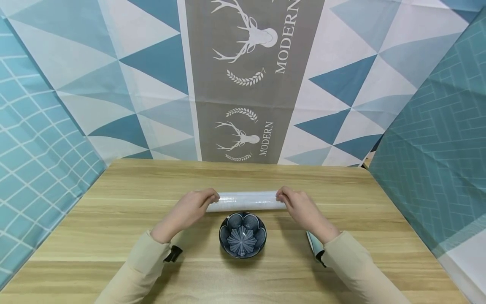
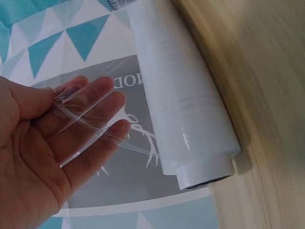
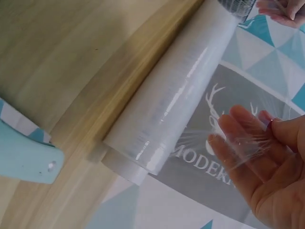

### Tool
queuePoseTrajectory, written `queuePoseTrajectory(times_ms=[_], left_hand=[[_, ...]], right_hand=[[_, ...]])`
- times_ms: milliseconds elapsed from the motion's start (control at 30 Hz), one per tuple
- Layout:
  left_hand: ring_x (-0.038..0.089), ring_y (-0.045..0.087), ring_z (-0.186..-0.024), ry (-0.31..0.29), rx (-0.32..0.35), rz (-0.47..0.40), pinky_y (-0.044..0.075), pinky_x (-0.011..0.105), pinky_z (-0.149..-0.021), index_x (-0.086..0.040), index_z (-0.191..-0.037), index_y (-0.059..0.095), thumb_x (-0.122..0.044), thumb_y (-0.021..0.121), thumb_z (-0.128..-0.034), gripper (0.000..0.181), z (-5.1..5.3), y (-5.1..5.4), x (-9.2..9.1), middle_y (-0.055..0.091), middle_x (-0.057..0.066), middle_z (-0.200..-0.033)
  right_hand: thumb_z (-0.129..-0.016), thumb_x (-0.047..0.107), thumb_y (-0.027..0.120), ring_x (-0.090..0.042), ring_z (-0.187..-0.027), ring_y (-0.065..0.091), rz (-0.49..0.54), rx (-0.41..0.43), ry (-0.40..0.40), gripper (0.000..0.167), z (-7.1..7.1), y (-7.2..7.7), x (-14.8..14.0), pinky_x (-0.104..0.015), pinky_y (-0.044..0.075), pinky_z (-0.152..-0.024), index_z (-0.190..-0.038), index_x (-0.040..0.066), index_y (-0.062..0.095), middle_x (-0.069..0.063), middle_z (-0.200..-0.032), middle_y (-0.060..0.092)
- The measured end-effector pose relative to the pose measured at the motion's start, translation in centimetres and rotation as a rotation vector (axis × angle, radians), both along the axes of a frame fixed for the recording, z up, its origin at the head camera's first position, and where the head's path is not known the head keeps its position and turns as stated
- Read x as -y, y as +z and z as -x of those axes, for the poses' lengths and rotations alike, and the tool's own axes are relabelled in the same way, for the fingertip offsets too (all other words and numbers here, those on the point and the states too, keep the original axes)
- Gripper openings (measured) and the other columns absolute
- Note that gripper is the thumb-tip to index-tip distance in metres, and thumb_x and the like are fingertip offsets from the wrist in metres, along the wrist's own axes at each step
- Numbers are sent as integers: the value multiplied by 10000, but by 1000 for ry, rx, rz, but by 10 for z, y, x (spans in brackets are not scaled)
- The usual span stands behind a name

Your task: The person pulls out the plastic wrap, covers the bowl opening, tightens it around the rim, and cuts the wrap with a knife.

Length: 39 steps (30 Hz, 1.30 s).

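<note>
In the head view, a smooth, shiny white roll [image 1: 247, 201] lay on the wood-grain surface [image 1: 91, 240], its long axis running left to right, parallel to the far edge and nearer to it than to the near edge. The left hand [image 1: 193, 206] was at its left end and the right hand [image 1: 301, 207] at its right, partly hiding both ends. Just beside it, toward the near edge, stood a round, glossy dark-blue bowl [image 1: 243, 235] with a ribbed star inside and rounded, textured petals around it; whether the two touched was unclear. The right forearm and sleeve [image 1: 353, 266] partly hid a pale-blue object [image 1: 314, 244]. Creased cloth [image 1: 243, 93] printed with deer heads and triangles rose beyond the far edge.

In the left wrist view, the thumb and forefinger pinched thin, clear, wrinkled film [image 2: 90, 117], the other fingers extended behind it. The roll slanted from top middle to lower right, its narrower core [image 2: 207, 174] jutting out.

In the right wrist view, thumb and forefinger likewise pinched film, the remaining fingers spread loosely. The roll slanted from lower left to upper right; the bowl and pale-blue object were cut off by the frame.
</note>
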<state>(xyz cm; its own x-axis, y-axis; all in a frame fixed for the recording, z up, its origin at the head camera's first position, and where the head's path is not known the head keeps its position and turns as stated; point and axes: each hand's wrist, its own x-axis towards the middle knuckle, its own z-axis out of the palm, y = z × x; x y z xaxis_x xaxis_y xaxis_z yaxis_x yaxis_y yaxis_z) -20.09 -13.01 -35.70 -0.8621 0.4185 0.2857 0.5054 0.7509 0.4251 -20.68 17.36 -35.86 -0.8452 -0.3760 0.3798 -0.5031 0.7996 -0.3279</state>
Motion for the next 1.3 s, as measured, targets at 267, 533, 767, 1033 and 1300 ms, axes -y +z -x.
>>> queuePoseTrajectory(times_ms=[267,533,767,1033,1300], left_hand=[[185,634,-918,7,-16,-23,499,388,-815,-109,-984,641,-133,449,-948,196,-7,4,3,680,-2,-951],[179,641,-919,10,-65,-14,505,376,-815,-126,-996,641,-151,464,-944,186,-16,10,3,683,-6,-965],[171,638,-921,16,-90,-13,502,376,-816,-146,-984,643,-146,477,-938,172,-22,14,2,679,-18,-964],[167,641,-913,13,-132,-18,506,364,-800,-139,-978,644,-123,488,-931,164,-30,20,3,681,-15,-958],[152,644,-909,1,-164,-12,512,350,-793,-150,-979,644,-115,505,-923,155,-37,27,4,684,-18,-962]], right_hand=[[-925,107,509,-107,-768,644,17,13,21,100,-10,10,2,-287,516,-643,-931,91,607,3,-853,688],[-925,85,503,-146,-805,664,34,21,3,112,-18,15,0,-324,535,-689,-940,95,613,-26,-866,699],[-926,96,505,-139,-803,665,52,20,-13,113,-23,20,0,-316,542,-698,-939,101,617,-32,-861,697],[-919,87,515,-134,-757,661,86,-17,-6,105,-32,28,2,-280,541,-657,-922,103,619,-30,-820,693],[-909,84,531,-69,-674,613,109,-31,8,94,-43,35,1,-195,499,-575,-927,119,617,5,-784,681]])
